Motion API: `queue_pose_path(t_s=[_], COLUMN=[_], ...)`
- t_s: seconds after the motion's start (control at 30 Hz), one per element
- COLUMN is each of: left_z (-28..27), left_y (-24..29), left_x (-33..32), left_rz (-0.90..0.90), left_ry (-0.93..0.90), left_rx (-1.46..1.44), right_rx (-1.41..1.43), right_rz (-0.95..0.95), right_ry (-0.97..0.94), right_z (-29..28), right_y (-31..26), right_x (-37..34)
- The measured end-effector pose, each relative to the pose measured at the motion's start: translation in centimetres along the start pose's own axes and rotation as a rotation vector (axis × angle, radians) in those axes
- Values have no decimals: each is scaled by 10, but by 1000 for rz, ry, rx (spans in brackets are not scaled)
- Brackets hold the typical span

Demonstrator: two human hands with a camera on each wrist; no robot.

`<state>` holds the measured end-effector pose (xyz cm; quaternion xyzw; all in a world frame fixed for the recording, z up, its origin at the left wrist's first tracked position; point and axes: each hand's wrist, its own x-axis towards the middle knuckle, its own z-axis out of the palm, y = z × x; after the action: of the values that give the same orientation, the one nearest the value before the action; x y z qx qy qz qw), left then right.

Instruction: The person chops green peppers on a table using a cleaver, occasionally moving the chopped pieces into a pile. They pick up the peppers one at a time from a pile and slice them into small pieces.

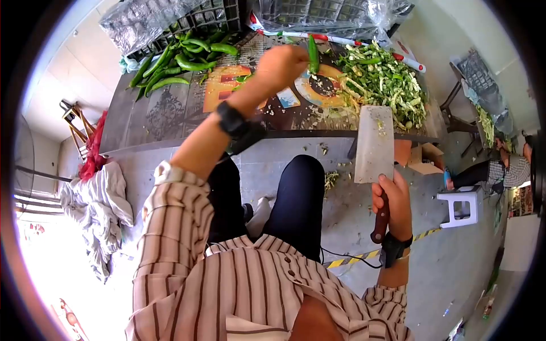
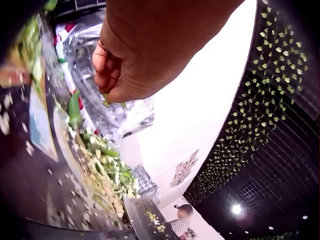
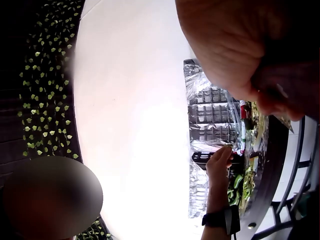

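Above the table, the left hand (image 1: 282, 67) has its fingers curled; in the left wrist view this hand (image 2: 132, 70) pinches a small green piece (image 2: 107, 103) at its fingertips. Just beside it in the head view is a green pepper (image 1: 313, 54), which lies on the table in the left wrist view. The right hand (image 1: 396, 199) grips the dark handle of a cleaver (image 1: 374, 145), its broad blade pointing toward the table's front edge. Chopped green pieces (image 1: 392, 85) are heaped at the table's right. Whole green peppers (image 1: 193, 59) lie in a pile at the left.
Plastic-covered black crates (image 1: 324, 11) stand along the back of the table (image 1: 170, 116). Scraps are scattered on its printed top. On the right are a cardboard box (image 1: 425, 159), a white stool (image 1: 459, 208) and another person (image 1: 500, 170). Grey cloth (image 1: 99, 199) hangs at the left.
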<state>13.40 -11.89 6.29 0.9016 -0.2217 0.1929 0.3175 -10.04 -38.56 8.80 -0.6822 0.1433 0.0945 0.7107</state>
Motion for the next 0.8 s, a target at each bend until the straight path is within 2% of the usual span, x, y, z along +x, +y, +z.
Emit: queue_pose_path(t_s=[0.07, 0.13, 0.2, 0.23, 0.27, 0.33, 0.37, 0.43, 0.47, 0.53, 0.67, 0.8], left_z=[-28, -53, -68, -75, -79, -87, -87, -85, -86, -89, -85, -85], left_y=[-24, -39, -47, -50, -52, -52, -55, -59, -59, -55, -65, -60], left_x=[-13, -31, -47, -54, -61, -74, -79, -89, -92, -98, -111, -114], left_rz=[30, -1, -95, -84, -73, -251, -239, -220, -206, -287, -269, -262], left_ry=[35, 25, -22, -57, -62, -117, -122, 0, -7, -89, -75, -108], left_rx=[28, 34, 43, 65, 61, 53, 49, -18, -23, 35, 0, -52], right_rx=[40, 53, 68, 47, 52, 5, 11, -3, 5, -57, -90, -86], right_rz=[39, 69, 105, 113, 108, 148, 144, 199, 193, 124, 79, -8], right_ry=[-73, -58, -207, -263, -251, -395, -384, -505, -491, -579, -425, -167], right_z=[7, 16, 29, 33, 39, 55, 64, 79, 84, 89, 62, 16], right_y=[0, 1, -1, 2, 2, 1, 1, 3, 6, 9, -5, -19], right_x=[1, 3, 9, 14, 17, 22, 26, 34, 40, 52, 73, 99])
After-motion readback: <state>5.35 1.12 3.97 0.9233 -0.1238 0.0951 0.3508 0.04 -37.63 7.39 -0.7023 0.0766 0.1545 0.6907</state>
